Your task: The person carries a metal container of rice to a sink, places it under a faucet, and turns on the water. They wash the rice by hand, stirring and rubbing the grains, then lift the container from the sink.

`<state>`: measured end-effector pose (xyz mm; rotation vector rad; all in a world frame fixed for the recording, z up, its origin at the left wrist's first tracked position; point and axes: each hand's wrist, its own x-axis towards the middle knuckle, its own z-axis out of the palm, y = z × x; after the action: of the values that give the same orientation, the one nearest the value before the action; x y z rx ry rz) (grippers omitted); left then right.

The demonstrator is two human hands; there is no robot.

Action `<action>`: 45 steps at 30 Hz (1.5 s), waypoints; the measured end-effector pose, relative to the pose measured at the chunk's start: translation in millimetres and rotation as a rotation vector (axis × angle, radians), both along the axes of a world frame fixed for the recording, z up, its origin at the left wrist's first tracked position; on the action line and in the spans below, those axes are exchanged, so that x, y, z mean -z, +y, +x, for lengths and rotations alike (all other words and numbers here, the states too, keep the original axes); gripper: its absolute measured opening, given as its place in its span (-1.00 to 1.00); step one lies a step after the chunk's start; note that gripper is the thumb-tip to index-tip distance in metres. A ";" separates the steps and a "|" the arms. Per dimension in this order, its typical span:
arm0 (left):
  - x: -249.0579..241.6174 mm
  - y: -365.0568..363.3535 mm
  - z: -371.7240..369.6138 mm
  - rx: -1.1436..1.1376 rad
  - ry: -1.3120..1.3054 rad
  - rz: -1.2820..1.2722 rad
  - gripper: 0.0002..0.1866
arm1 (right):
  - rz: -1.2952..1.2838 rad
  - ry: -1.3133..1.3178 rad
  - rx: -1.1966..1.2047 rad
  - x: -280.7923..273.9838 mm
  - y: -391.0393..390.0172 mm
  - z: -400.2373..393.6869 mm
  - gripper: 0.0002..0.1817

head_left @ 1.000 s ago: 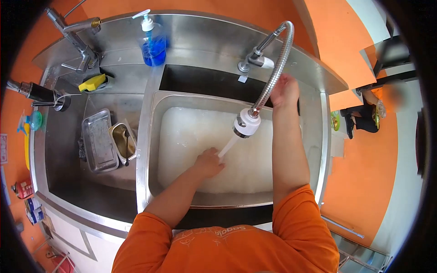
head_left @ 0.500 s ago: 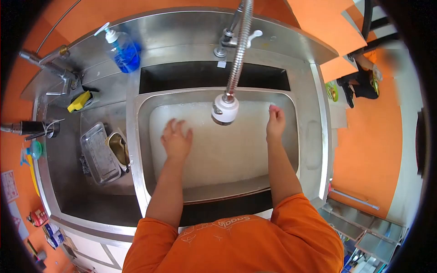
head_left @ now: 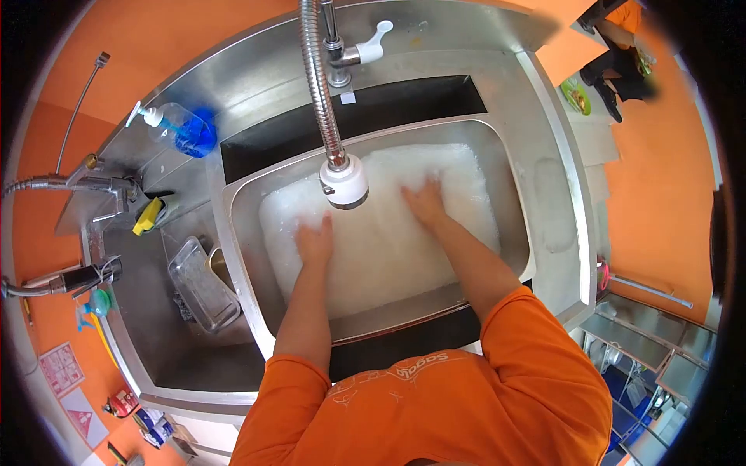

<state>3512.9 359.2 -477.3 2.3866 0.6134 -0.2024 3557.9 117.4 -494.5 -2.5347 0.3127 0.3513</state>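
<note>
A large rectangular metal tub (head_left: 522,210) holds cloudy water (head_left: 381,264) over a white grainy mass that looks like rice (head_left: 458,167). My left hand (head_left: 315,242) dips into its left part, fingers apart and tips partly hidden in the cloudy water. Right of centre, my right hand (head_left: 425,203) reaches in with its fingers spread, also partly under the surface. Neither hand holds an object that I can make out. Between and above them hangs a white tap head (head_left: 346,182) on a coiled metal hose (head_left: 321,93).
On the left, a second sink (head_left: 148,311) holds a clear tray (head_left: 203,286). A yellow sponge (head_left: 148,217) sits by its back edge. A pump bottle of blue liquid (head_left: 196,133) stands on the back ledge. Another person (head_left: 622,54) is at the far right.
My right hand has moved from the tub's right side inward to the left, its fingers now spread. My left hand is lower in the white mass. The camera view has tilted.
</note>
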 end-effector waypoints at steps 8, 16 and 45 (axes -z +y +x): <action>18.3 -6.6 -12.7 1.044 0.233 0.429 -0.22 | 0.263 0.079 -0.379 -4.9 34.7 -33.6 -0.07; -45.5 -16.6 -49.2 1.048 0.046 0.288 -0.16 | -0.006 0.275 -0.966 -71.0 45.6 -60.4 -0.16; -45.6 39.8 -57.9 0.830 0.269 0.566 -0.62 | -0.558 0.297 -0.766 -110.7 -11.6 -65.6 -0.22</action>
<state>3455.0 399.0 -431.7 3.0696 -0.3034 -0.8000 3492.3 105.8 -383.8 -3.0620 -0.5609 1.0569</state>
